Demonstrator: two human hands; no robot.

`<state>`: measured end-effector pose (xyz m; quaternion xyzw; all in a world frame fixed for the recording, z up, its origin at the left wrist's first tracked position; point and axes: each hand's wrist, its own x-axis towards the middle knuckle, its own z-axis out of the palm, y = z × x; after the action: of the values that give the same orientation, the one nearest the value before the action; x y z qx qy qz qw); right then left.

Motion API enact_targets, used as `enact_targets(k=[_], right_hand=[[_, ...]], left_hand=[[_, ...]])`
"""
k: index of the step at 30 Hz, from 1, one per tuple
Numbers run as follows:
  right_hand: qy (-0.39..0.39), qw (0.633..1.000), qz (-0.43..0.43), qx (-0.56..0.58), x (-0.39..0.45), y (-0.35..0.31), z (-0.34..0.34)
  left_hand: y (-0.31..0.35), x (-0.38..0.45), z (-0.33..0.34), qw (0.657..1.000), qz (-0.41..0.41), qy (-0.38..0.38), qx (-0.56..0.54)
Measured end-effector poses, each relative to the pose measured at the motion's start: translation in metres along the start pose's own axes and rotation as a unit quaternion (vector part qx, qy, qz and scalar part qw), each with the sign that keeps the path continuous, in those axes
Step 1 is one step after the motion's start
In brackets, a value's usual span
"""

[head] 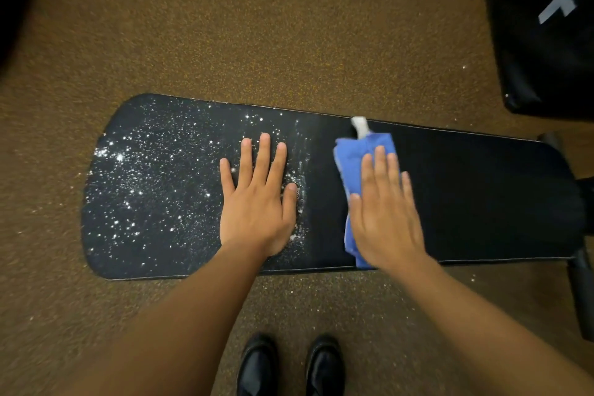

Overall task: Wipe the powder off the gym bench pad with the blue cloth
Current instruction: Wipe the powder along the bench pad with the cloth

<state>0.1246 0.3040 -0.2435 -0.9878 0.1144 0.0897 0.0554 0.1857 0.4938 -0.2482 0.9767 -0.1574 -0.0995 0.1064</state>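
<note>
A long black gym bench pad [482, 202] lies across the view. White powder [144, 177] speckles its left half; the right half looks dark and bare. My left hand [257, 199] lies flat on the pad near the middle, fingers straight and spread, at the edge of the powder. My right hand [384, 212] presses flat on the blue cloth [350, 154], which sits folded on the pad just right of the powder. A small white tag [359, 125] sticks out at the cloth's far end.
Brown speckled carpet [257, 26] surrounds the bench, with a few powder grains on it. A black padded object with white lettering [546, 26] stands at the upper right. Black bench frame parts [583, 292] show at the right edge. My two black shoes [291, 366] stand below the pad.
</note>
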Motion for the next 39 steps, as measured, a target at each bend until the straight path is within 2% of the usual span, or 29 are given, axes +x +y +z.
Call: enact_targets(k=[2, 4, 5, 8, 11, 14, 20, 22, 25, 27, 30, 33, 35, 39], right_hand=[[0.019, 0.997, 0.072, 0.012, 0.032, -0.009, -0.005], [0.019, 0.993, 0.105, 0.041, 0.055, -0.036, -0.007], [0.019, 0.995, 0.092, 0.046, 0.056, -0.05, -0.006], [0.015, 1.0, -0.017, 0.016, 0.022, -0.073, 0.001], [-0.004, 0.997, -0.068, 0.018, -0.018, -0.047, 0.005], [0.004, 1.0, -0.026, 0.007, -0.008, -0.022, 0.005], [0.021, 0.994, 0.097, 0.047, 0.052, -0.054, -0.003], [0.024, 0.997, 0.069, 0.041, 0.038, -0.059, -0.001], [0.029, 0.999, -0.032, 0.023, -0.006, -0.054, 0.005], [0.023, 0.998, -0.046, 0.023, -0.023, -0.038, 0.007], [0.026, 0.999, 0.037, 0.022, 0.002, -0.019, 0.004], [0.038, 0.99, 0.121, 0.059, 0.056, -0.038, -0.004], [0.042, 0.992, 0.098, 0.063, 0.059, -0.059, -0.002], [0.013, 0.998, -0.047, 0.03, -0.02, -0.062, 0.005]], left_hand=[[0.0, 0.0, 0.0, 1.0, -0.002, 0.001, 0.001], [0.001, 0.0, 0.001, 1.0, -0.003, 0.002, 0.005], [0.001, 0.0, 0.001, 1.0, -0.003, 0.001, 0.006], [0.001, 0.001, 0.001, 1.0, -0.001, -0.001, 0.005], [0.0, 0.001, 0.001, 1.0, 0.0, 0.0, 0.001], [-0.001, 0.0, 0.001, 1.0, 0.0, -0.001, -0.003], [0.001, 0.0, 0.002, 1.0, -0.002, 0.002, -0.004], [0.002, -0.001, 0.003, 1.0, -0.002, 0.004, 0.0], [0.002, 0.0, 0.003, 1.0, -0.003, 0.007, -0.004], [0.001, 0.0, 0.002, 1.0, -0.004, 0.008, -0.004], [0.001, 0.0, 0.001, 1.0, -0.004, 0.004, -0.004], [0.002, 0.0, 0.002, 1.0, -0.003, 0.002, -0.003], [0.001, 0.001, 0.002, 1.0, -0.002, 0.006, 0.0], [0.0, 0.002, 0.003, 1.0, -0.001, 0.007, -0.006]])
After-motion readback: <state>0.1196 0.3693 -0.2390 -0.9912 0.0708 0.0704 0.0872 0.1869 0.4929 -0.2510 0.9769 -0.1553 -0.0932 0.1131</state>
